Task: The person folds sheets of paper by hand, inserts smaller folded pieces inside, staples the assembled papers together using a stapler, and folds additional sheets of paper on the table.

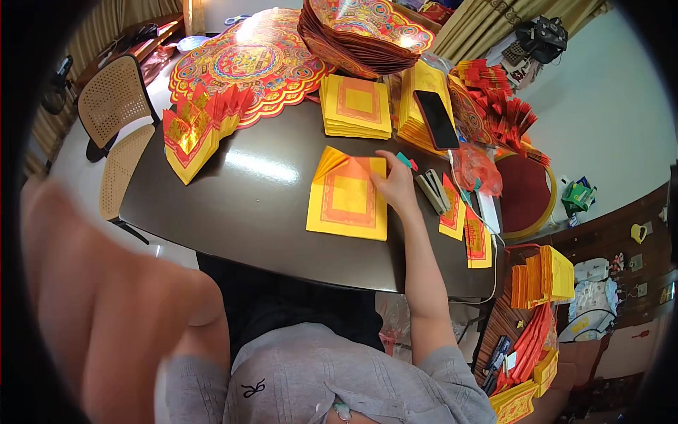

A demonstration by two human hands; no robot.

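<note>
A yellow joss paper sheet [347, 205] with a red-orange printed border lies flat on the dark table, its top left corner folded over in pleats. My right hand [395, 185] grips its upper right edge, thumb on top and fingers curled over the far side. My left hand [92, 283] is raised close to the camera at the left, large and blurred, away from the paper; its fingers cannot be made out. Just right of my right hand lies a stapler [433, 192]. Behind the sheet sits a stack of the same joss paper [356, 106].
Folded red and gold paper pieces [205, 127] stand at the table's left. Large round patterned paper sheets [247, 62] spread at the back. A phone [436, 120] rests on another paper stack, and a white cable [460, 185] runs down the right side. A cane chair [116, 99] stands at left.
</note>
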